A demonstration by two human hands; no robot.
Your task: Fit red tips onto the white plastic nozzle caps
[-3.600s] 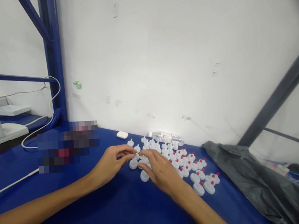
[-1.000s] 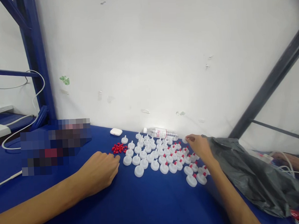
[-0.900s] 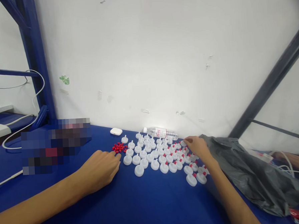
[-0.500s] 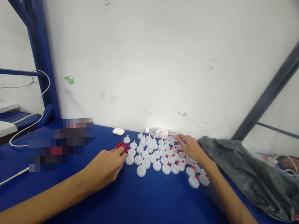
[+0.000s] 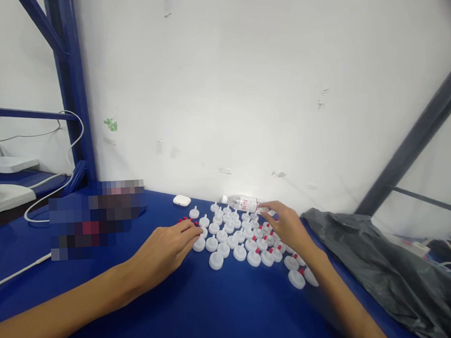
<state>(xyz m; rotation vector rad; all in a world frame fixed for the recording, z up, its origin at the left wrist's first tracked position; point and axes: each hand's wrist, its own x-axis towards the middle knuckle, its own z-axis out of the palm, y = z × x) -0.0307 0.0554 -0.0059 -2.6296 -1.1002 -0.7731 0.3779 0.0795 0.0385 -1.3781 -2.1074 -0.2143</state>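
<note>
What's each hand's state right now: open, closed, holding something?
Left hand: fingers bent near the loose red pieces; any grip cannot be told.
Right hand: fingers bent near the bottle and white caps; any grip cannot be told.

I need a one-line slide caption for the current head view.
Left hand by loose red caps, right hand by a bottle, white lids between them on a blue table.

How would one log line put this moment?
left hand: by red tips | right hand: by bottle, white caps | grips: unclear

Bare, slender forearms (image 5: pixel 81 305) taper to narrow wrists (image 5: pixel 128 279); left grip (image 5: pixel 167 247) and right grip (image 5: pixel 288 229) have bare, slim fingers (image 5: pixel 187 235).
</note>
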